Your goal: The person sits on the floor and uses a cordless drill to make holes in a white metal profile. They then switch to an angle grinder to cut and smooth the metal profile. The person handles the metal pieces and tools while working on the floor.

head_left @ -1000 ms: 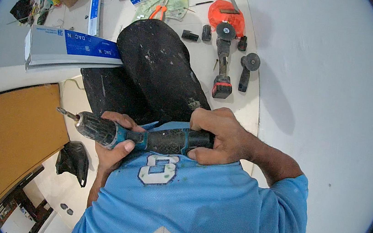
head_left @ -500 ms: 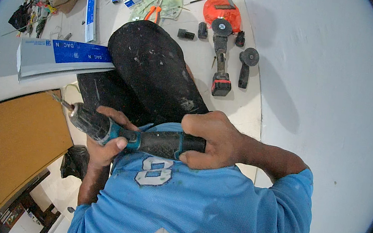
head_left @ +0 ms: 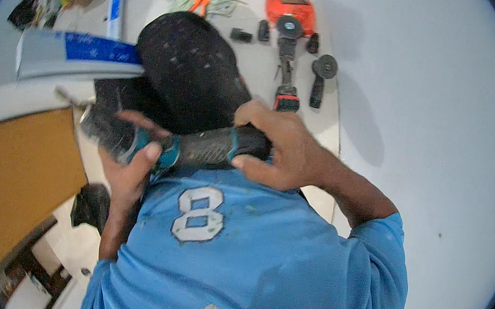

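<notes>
A black and teal cordless drill (head_left: 202,147) lies across my lap, tilted, its chuck to the left and handle end to the right. From the chuck sticks out a drill bit (head_left: 68,96), smeared by motion. My left hand (head_left: 126,171) wraps the drill's body just behind the chuck, thumb on the near side. The butt end of the handle sits in my right hand (head_left: 290,150), clasped between thumb and fingers. Beyond the drill, against my dark-clad knee, is a pale metal profile (head_left: 103,52) with blue film.
On the pale floor ahead lie a cordless angle grinder (head_left: 286,64), a smaller disc tool (head_left: 318,83), a battery-like black block (head_left: 241,35), a red-orange sheet (head_left: 275,5) and orange-handled pliers (head_left: 200,5). A white wall (head_left: 432,145) rises at right; a yellow-brown board (head_left: 18,183) stands at left.
Both hands and the drill have risen in the picture and shifted slightly left. The floor things have also shifted up and left with the view. Both hands keep their hold.
</notes>
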The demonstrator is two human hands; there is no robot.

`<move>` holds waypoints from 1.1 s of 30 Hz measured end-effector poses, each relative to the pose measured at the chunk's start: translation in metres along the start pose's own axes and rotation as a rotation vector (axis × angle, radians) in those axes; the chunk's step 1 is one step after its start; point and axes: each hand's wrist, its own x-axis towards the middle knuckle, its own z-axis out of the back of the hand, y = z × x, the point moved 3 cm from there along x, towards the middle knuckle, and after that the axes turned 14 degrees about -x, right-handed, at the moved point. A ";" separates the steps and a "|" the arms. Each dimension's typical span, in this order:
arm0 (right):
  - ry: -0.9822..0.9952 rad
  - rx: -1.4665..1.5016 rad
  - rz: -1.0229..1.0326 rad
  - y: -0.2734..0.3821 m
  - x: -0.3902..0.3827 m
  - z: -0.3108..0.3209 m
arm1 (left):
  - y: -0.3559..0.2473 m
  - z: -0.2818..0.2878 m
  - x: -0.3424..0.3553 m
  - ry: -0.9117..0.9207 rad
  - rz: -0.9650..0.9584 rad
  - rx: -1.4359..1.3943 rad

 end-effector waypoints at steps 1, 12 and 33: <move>0.015 -0.035 -0.002 -0.001 0.003 0.002 | -0.001 -0.001 0.003 0.014 0.022 -0.001; 0.048 -0.077 0.190 0.009 0.009 0.008 | 0.013 0.005 -0.024 0.000 0.031 -0.195; -0.374 -0.614 -1.137 -0.341 -0.210 -0.062 | 0.046 0.104 -0.016 -0.039 -0.071 -0.481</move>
